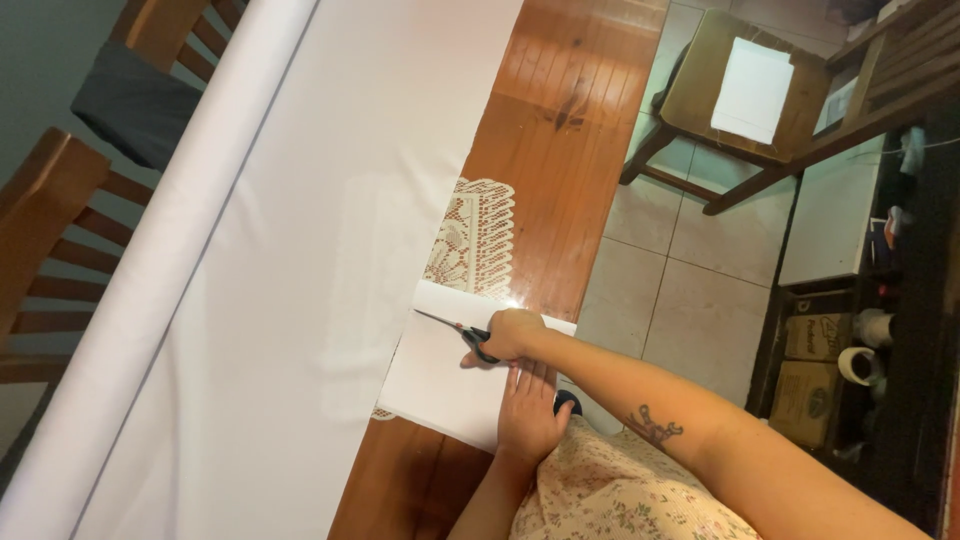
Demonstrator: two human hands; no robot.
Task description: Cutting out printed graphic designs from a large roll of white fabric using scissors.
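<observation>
My right hand (510,335) is shut on black-handled scissors (455,330), blades pointing left into the edge of a white sheet (300,250). The sheet spreads over the wooden table (560,150) from a long white roll (150,250) at the left. A cut flap of the sheet (440,385) lies near the table's edge, and my left hand (530,410) presses flat on it just below the scissors, fingers spread. A lace doily (475,240) shows partly from under the sheet, above the blades.
Wooden chairs (50,220) stand along the left behind the roll, one with a dark cushion (135,100). On the tiled floor (690,290) at the right stands another chair (740,100) with folded white material. Cardboard boxes (810,370) and tape rolls (865,365) sit in a dark shelf.
</observation>
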